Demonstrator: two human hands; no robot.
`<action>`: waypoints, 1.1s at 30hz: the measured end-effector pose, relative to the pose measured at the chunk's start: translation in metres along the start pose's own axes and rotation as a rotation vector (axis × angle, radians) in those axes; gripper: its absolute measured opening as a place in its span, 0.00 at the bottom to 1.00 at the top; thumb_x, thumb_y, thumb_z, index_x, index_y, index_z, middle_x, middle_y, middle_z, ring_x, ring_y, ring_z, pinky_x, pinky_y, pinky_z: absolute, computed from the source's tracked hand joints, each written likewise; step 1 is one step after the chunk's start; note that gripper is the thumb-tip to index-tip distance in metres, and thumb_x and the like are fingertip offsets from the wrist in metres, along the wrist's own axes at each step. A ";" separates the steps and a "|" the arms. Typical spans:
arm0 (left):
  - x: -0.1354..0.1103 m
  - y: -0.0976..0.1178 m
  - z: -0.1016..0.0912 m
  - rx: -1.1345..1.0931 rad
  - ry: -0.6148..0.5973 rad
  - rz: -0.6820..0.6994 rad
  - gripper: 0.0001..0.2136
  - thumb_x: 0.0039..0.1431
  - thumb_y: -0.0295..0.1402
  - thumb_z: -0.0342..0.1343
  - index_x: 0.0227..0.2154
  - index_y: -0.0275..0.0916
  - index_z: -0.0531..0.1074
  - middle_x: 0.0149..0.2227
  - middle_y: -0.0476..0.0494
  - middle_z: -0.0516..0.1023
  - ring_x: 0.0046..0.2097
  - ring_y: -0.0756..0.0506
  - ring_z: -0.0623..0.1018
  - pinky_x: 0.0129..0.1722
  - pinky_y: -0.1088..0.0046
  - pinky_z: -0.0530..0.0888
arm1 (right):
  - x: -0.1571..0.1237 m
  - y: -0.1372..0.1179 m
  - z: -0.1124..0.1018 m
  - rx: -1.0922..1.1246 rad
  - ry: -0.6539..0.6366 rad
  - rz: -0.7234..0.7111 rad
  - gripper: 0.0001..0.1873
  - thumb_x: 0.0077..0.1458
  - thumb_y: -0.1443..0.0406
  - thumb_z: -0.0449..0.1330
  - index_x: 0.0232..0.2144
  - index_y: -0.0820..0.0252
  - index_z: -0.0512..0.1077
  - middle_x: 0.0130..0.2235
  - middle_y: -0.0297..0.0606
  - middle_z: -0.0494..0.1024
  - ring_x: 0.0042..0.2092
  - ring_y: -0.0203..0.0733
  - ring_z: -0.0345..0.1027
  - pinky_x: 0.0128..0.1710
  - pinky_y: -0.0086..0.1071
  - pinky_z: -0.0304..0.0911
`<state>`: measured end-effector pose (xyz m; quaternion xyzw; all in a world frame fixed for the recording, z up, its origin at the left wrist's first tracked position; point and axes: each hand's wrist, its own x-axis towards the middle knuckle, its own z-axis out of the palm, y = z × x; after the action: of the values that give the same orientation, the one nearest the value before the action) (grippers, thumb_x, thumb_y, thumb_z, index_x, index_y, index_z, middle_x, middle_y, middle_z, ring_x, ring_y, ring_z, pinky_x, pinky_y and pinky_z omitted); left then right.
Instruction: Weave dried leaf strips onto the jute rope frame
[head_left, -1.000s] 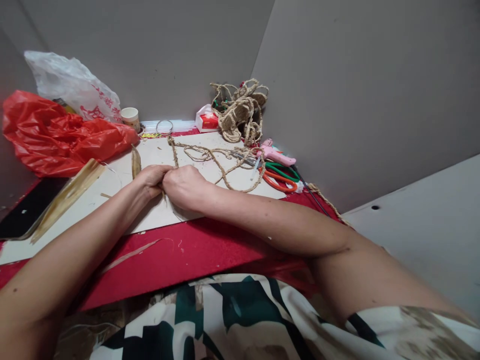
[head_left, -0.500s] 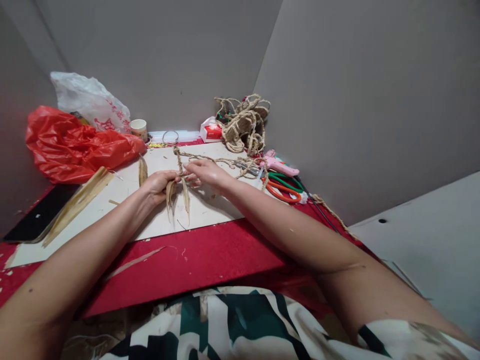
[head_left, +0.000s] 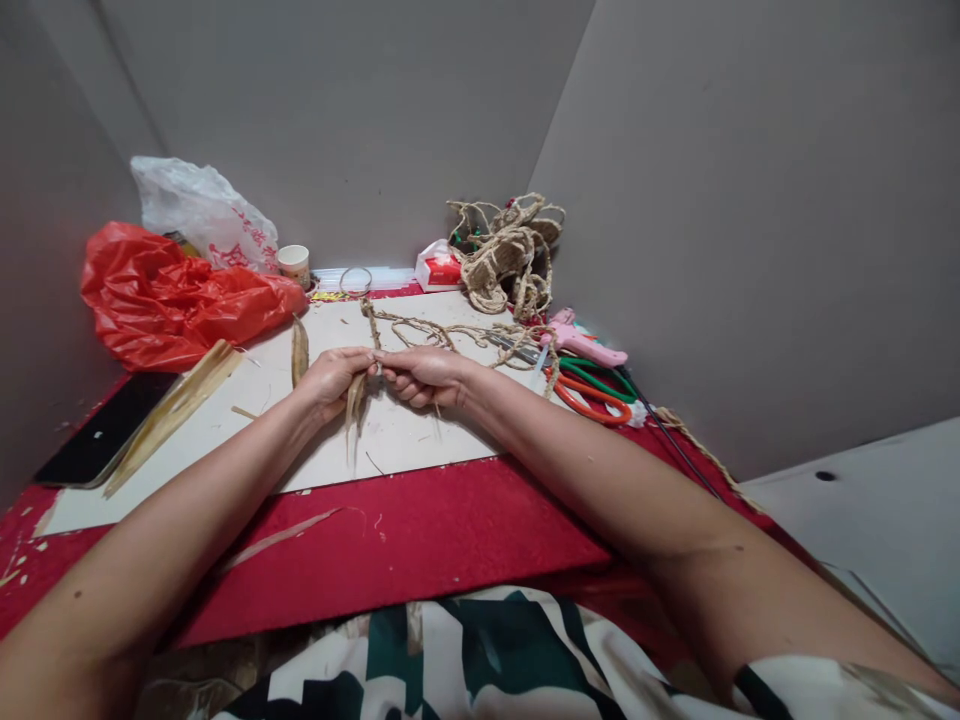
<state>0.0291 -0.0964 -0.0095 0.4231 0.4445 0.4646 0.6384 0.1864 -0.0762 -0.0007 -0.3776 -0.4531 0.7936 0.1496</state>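
Observation:
Both my hands meet over the white board, closed at the lower end of a short braided cord made of dried plant fibre. My left hand pinches dry brown leaf strips, whose loose ends hang down below the fingers. Thumb and curled fingers of my right hand press against the same spot; a thin strip end pokes out underneath. From the top of the braid a longer twisted cord runs off to the right across the board. Exactly how the strips cross is hidden by my fingers.
Left: red plastic bag, white bag, dark phone, dried leaf strips. Back: paper cup, metal ring, tissue pack, coiled rope bundle. Right: pink glue gun, orange-handled scissors, green handles.
My right hand has gone from loosely extended fingers to a closed pinch against my left hand. The right-hand strip, hanging down before, is now mostly inside my right fist. The view has shifted slightly.

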 end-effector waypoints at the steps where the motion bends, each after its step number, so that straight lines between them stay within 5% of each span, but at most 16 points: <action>1: -0.001 0.002 0.001 0.008 0.001 0.007 0.05 0.48 0.20 0.54 0.20 0.30 0.72 0.19 0.46 0.70 0.18 0.57 0.66 0.19 0.82 0.60 | 0.000 0.000 0.000 0.038 -0.011 -0.003 0.18 0.64 0.58 0.47 0.24 0.61 0.59 0.16 0.22 0.47 0.16 0.24 0.33 0.12 0.18 0.33; 7: -0.003 0.007 0.000 0.099 -0.023 0.020 0.05 0.47 0.19 0.55 0.25 0.31 0.74 0.21 0.45 0.73 0.20 0.56 0.67 0.19 0.81 0.59 | 0.003 0.002 0.004 0.149 0.031 -0.044 0.17 0.63 0.64 0.46 0.23 0.62 0.60 0.15 0.21 0.44 0.16 0.25 0.30 0.12 0.19 0.32; 11: -0.001 0.007 -0.010 0.286 -0.123 -0.002 0.05 0.49 0.23 0.55 0.29 0.34 0.75 0.15 0.52 0.64 0.15 0.57 0.54 0.16 0.79 0.49 | 0.004 0.005 0.007 0.114 0.135 -0.066 0.17 0.61 0.66 0.47 0.20 0.62 0.59 0.13 0.21 0.45 0.15 0.25 0.31 0.12 0.20 0.32; 15: -0.005 0.014 -0.013 0.561 -0.189 0.014 0.05 0.49 0.27 0.55 0.28 0.35 0.76 0.13 0.54 0.60 0.16 0.55 0.53 0.18 0.78 0.50 | 0.004 0.008 0.013 0.025 0.251 -0.101 0.15 0.58 0.69 0.48 0.19 0.62 0.59 0.12 0.23 0.47 0.14 0.24 0.34 0.12 0.22 0.32; 19: -0.009 0.022 -0.008 0.893 -0.098 0.173 0.03 0.45 0.26 0.58 0.19 0.35 0.75 0.16 0.51 0.67 0.20 0.53 0.59 0.22 0.77 0.53 | 0.004 0.011 0.022 -0.075 0.378 -0.153 0.14 0.55 0.70 0.50 0.18 0.62 0.61 0.11 0.23 0.47 0.13 0.25 0.35 0.13 0.23 0.33; 24: -0.016 0.022 0.000 1.059 0.110 0.332 0.10 0.41 0.25 0.60 0.11 0.38 0.66 0.13 0.51 0.59 0.22 0.50 0.58 0.26 0.74 0.52 | 0.004 0.012 0.026 -0.119 0.417 -0.172 0.13 0.55 0.69 0.51 0.19 0.63 0.64 0.11 0.23 0.46 0.13 0.25 0.36 0.13 0.25 0.32; 28: -0.024 0.012 0.008 0.974 0.216 0.344 0.10 0.42 0.27 0.61 0.14 0.40 0.64 0.15 0.51 0.55 0.28 0.44 0.67 0.32 0.73 0.58 | 0.005 0.012 0.022 -0.076 0.381 -0.183 0.13 0.54 0.70 0.51 0.18 0.61 0.59 0.12 0.24 0.49 0.13 0.25 0.37 0.13 0.24 0.34; 33: -0.033 -0.006 0.018 1.121 0.184 0.362 0.05 0.48 0.26 0.56 0.27 0.40 0.66 0.18 0.48 0.60 0.34 0.38 0.70 0.37 0.69 0.58 | 0.005 0.012 0.016 0.010 0.317 -0.147 0.17 0.55 0.69 0.50 0.17 0.58 0.51 0.12 0.24 0.50 0.13 0.25 0.37 0.11 0.22 0.34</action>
<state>0.0416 -0.1317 -0.0051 0.7226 0.5963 0.2952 0.1875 0.1722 -0.0892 -0.0078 -0.4632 -0.4463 0.7131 0.2788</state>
